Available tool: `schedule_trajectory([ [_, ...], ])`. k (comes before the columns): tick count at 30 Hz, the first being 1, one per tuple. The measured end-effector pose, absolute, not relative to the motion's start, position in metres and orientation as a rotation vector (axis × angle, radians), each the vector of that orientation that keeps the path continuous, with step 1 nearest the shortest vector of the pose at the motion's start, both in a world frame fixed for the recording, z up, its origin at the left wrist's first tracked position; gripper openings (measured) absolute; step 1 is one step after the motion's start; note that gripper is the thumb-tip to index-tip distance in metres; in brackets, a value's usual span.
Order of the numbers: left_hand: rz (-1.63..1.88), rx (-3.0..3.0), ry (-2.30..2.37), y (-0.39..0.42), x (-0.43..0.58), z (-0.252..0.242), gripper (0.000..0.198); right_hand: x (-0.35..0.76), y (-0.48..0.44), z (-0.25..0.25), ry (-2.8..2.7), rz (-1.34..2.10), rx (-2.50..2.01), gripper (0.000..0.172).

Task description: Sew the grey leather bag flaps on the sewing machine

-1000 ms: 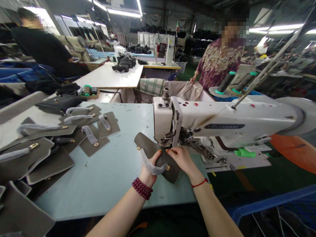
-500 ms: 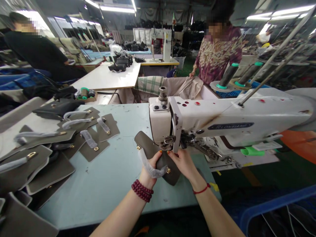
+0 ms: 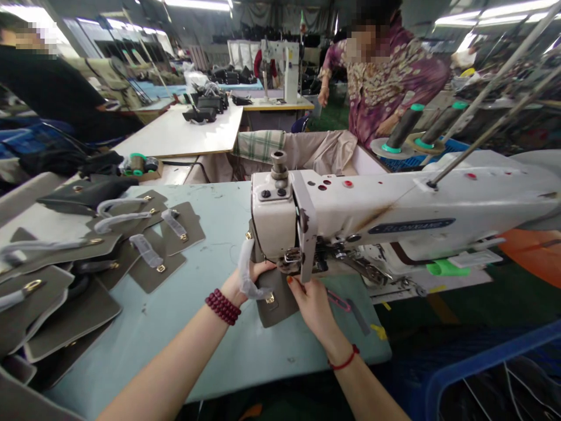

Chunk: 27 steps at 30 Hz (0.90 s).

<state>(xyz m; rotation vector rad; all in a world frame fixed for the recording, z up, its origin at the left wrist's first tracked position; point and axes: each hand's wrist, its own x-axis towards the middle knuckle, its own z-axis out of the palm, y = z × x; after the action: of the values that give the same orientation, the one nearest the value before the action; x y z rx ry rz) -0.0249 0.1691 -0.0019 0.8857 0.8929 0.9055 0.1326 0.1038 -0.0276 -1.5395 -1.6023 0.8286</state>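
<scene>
A grey-brown bag panel (image 3: 283,301) lies under the head of a white sewing machine (image 3: 342,204). Its curved handle (image 3: 246,269) is wrapped in clear plastic and fixed with gold buckles. My left hand (image 3: 234,287) reaches under the handle and grips the panel's left side; some fingers are hidden by the handle and machine head. With thumb and fingers closed, my right hand (image 3: 314,304) holds the panel's right edge close to the presser area. The needle itself cannot be made out. Just right of that hand lies a small pink-handled tool (image 3: 339,301).
Several similar panels with wrapped handles (image 3: 146,251) are spread over the left of the pale green table (image 3: 175,333). Thread cones (image 3: 405,128) stand behind the machine. A blue crate (image 3: 438,380) is at lower right. A person in a patterned shirt (image 3: 377,82) stands beyond.
The bag panel has turned from a diagonal to a more upright lie, its upper end now behind the machine head. Both hands turned with it. The person opposite has lifted a hand off the bin.
</scene>
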Motion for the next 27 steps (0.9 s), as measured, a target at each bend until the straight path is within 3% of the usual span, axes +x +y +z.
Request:
schedule_trajectory([
  [8, 0.925, 0.982, 0.895, 0.167, -0.046, -0.006, 0.071, 0.124, 0.080, -0.038, -1.169, 1.343, -1.399, 0.037],
  [15, 1.179, 0.477, 0.907, 0.078, -0.039, -0.042, 0.038, 0.121, 0.065, -0.042, -0.907, 1.517, -1.297, 0.043],
  [19, 1.287, 0.469, 0.815, 0.045, 0.003, -0.053, 0.037, 0.121, 0.061, -0.039, -0.927, 1.514, -1.262, 0.043],
  [27, 1.121, 0.536, 1.292, 0.058, 0.013, -0.054, 0.038, 0.125, 0.061, -0.031, -1.027, 1.472, -1.265, 0.040],
])
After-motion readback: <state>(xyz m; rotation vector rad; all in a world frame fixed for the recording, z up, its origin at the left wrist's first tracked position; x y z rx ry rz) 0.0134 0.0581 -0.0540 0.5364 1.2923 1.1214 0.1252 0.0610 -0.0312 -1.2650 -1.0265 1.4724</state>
